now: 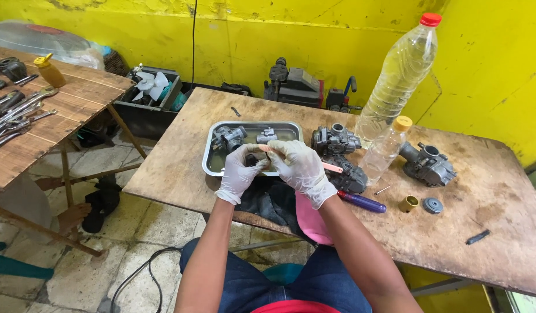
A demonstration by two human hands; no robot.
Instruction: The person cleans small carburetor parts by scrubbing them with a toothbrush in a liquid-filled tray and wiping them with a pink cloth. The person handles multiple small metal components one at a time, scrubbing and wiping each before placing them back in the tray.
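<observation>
two gloved hands meet over the metal tray (213,165): your left hand (240,169) cups a small dark part (253,159), your right hand (300,165) pinches the pink brush (331,167), long axis running right, tip at the part

You get bright, even daylight and soft shadows. Your view stays sharp, though wide-lens bending curves the edges.

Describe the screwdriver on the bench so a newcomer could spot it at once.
Start at the wooden table and find the tall clear bottle with the red cap at its back edge. Come towards the front edge, just past the gloved right hand: the screwdriver lies flat there. Its translucent blue-purple handle sets it apart from the grey carburettor beside it.
</observation>
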